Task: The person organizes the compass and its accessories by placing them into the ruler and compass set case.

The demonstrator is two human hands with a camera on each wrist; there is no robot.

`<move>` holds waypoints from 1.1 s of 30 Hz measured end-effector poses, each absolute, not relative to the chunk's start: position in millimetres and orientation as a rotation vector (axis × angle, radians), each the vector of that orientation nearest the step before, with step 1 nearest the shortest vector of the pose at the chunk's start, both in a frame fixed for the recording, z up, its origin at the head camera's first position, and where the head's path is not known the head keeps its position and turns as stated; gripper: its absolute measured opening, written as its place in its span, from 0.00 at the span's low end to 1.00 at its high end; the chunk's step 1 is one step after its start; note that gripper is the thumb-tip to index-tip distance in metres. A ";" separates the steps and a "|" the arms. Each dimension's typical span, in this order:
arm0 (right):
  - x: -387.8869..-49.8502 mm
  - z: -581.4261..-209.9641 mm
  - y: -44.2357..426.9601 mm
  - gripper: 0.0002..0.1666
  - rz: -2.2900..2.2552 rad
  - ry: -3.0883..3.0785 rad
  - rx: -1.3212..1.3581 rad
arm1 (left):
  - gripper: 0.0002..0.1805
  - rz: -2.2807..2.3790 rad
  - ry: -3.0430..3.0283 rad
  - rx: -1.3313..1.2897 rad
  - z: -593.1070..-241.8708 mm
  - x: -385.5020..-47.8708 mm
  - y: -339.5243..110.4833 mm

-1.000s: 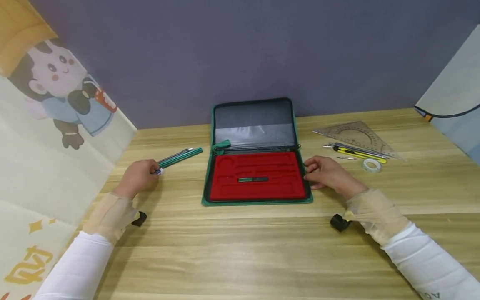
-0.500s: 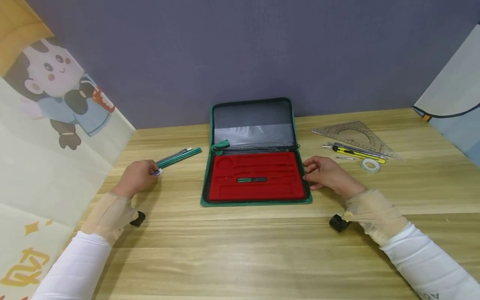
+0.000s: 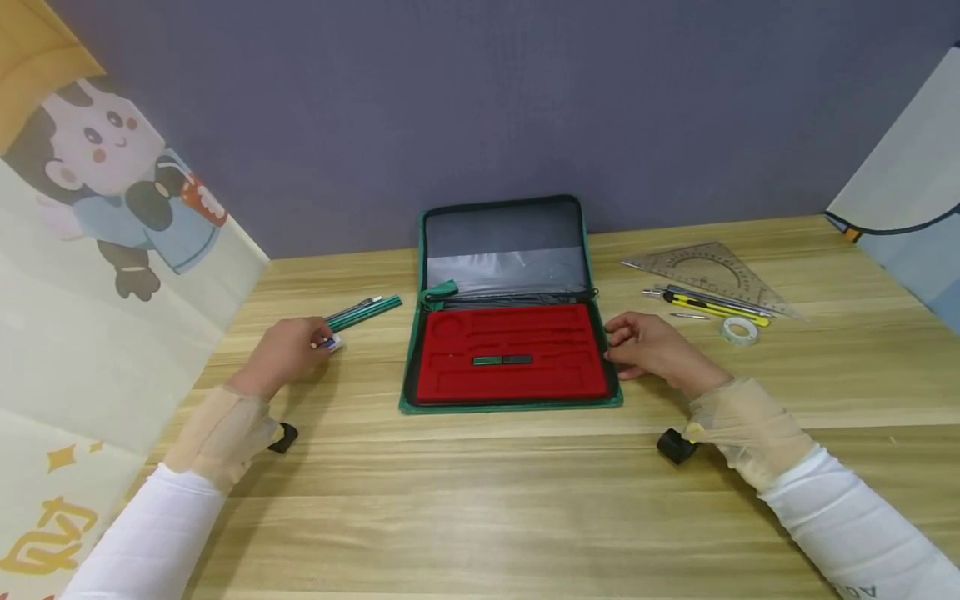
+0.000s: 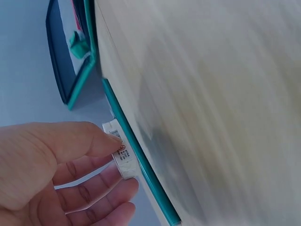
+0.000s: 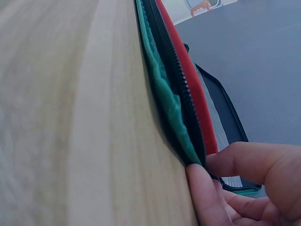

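My left hand (image 3: pixel 277 354) pinches a small white eraser (image 4: pixel 121 153) in a printed sleeve between thumb and fingers. Just beyond it on the table lie green pencils (image 3: pixel 369 312) beside a grey mechanical pencil (image 3: pixel 351 309). In the middle lies an unzipped green zip case (image 3: pixel 517 407), its lid raised against the back wall. Its red insert (image 3: pixel 517 385) has moulded slots, and one holds a short dark green and black piece (image 3: pixel 502 360). At the case's right side, my right hand (image 3: pixel 660 350) grips the zippered edge between thumb and fingers.
To the right lie a clear set square (image 3: pixel 708 268), a yellow utility knife (image 3: pixel 716 309), a slim metallic pen-like tool (image 3: pixel 688 316) and a roll of tape (image 3: pixel 740 331). A grey wall (image 3: pixel 480 108) rises behind the table, with a printed panel (image 3: pixel 82 333) at left.
My left hand has shifted slightly right with the eraser, which has moved off to the right and shows more clearly. The right hand stays on the case's edge.
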State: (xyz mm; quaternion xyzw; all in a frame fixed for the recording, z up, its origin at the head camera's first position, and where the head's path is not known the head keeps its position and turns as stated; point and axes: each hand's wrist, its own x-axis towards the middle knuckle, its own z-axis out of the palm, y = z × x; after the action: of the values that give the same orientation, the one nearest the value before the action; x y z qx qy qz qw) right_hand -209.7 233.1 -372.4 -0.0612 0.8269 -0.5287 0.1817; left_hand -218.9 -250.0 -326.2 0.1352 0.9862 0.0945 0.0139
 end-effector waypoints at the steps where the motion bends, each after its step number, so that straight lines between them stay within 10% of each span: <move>1: -209.4 -372.1 232.8 0.31 -1.494 2.334 -0.171 | 0.09 0.296 3.071 0.431 -326.0 -218.4 -247.4; 33: -208.8 -371.7 232.0 0.30 -1.489 2.346 -0.172 | 0.10 0.355 3.046 0.719 -316.2 -205.2 -187.5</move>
State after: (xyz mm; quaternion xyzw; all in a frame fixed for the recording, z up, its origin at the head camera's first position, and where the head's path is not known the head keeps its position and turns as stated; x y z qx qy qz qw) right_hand -208.8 232.0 -371.7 -0.0607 0.8292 -0.5264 0.1780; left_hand -205.2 -187.5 -316.2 0.2284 0.9670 0.1127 -0.0041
